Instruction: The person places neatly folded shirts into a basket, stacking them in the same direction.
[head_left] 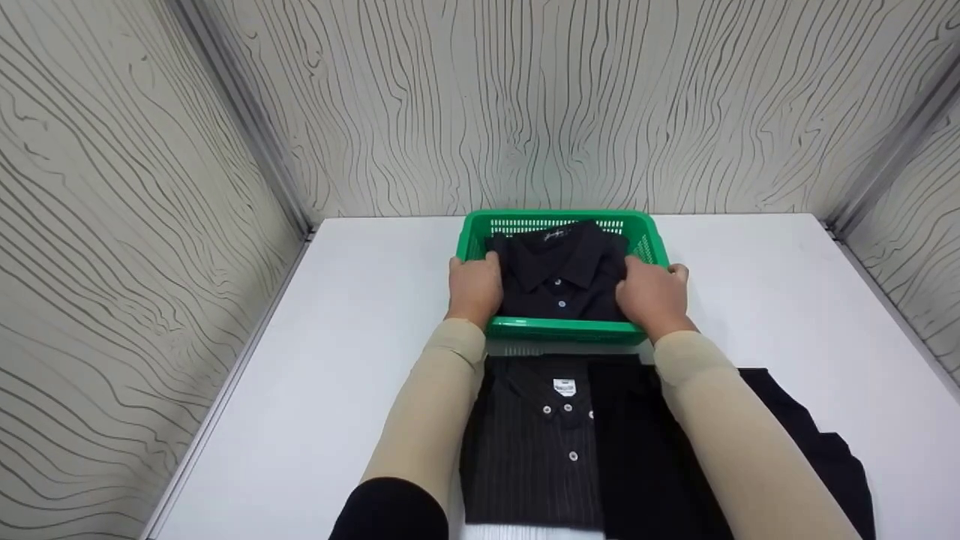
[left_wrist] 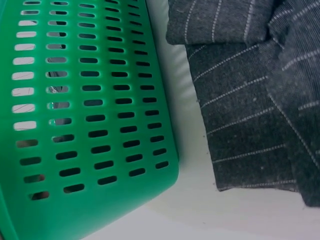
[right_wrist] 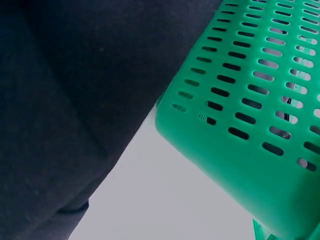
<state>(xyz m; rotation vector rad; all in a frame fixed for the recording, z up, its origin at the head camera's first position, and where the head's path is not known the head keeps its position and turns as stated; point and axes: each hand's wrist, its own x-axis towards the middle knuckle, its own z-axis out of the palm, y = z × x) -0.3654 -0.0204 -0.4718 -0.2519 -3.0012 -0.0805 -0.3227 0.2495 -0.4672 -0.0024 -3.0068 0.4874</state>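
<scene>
A green perforated plastic basket (head_left: pixel 559 328) stands toward the back of the white table, a dark folded collared shirt (head_left: pixel 540 262) lying inside. My left hand (head_left: pixel 476 289) grips the basket's left rim, with its thumb on the inner side. On the opposite rim, my right hand (head_left: pixel 652 292) holds the basket the same way. Both wrist views show the basket's slotted wall (left_wrist: pixel 107 141) close up, and neither shows the fingers. Just in front of the basket lies a dark pinstriped shirt (head_left: pixel 525 457) with white buttons and a white label.
A plain black garment (head_left: pixel 652 457) overlaps the pinstriped shirt's right side. More dark cloth (head_left: pixel 817 457) lies beyond my right forearm. Behind the white table (head_left: pixel 360 300) rises a wood-grain patterned wall (head_left: pixel 555 105), with further panels at both sides.
</scene>
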